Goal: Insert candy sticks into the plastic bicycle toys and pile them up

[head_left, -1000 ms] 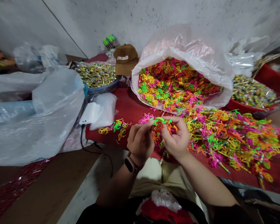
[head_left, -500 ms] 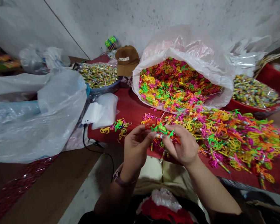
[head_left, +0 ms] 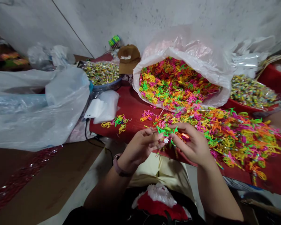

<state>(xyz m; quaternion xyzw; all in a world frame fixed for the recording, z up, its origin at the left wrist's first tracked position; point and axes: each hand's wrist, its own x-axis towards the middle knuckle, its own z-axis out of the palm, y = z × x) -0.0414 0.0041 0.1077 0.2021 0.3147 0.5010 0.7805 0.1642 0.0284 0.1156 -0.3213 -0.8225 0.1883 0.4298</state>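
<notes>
Above the front edge of the red table, my two hands meet around a small green plastic toy bicycle (head_left: 166, 130). My right hand (head_left: 194, 143) pinches the bicycle's right side between thumb and fingers. My left hand (head_left: 140, 145), with a band on its wrist, is closed on a small tube with a white end (head_left: 165, 140), just under the bicycle. Fingers cover much of both pieces, so I cannot tell whether they are joined. To the right lies a heap of bright toy bicycles (head_left: 239, 137), several with patterned sticks attached.
A white sack (head_left: 226, 93) full of coloured plastic bicycles lies open behind my hands. Basins of patterned sticks (head_left: 103, 73) stand left and right. A brown cap (head_left: 129, 57), a white phone (head_left: 91, 109) on a cable, and a large plastic bag (head_left: 67, 109) are at the left.
Both hands have shifted slightly right in the view, still holding the green bicycle and tube. The tube's white end now points toward me. The camera view has turned slightly.
</notes>
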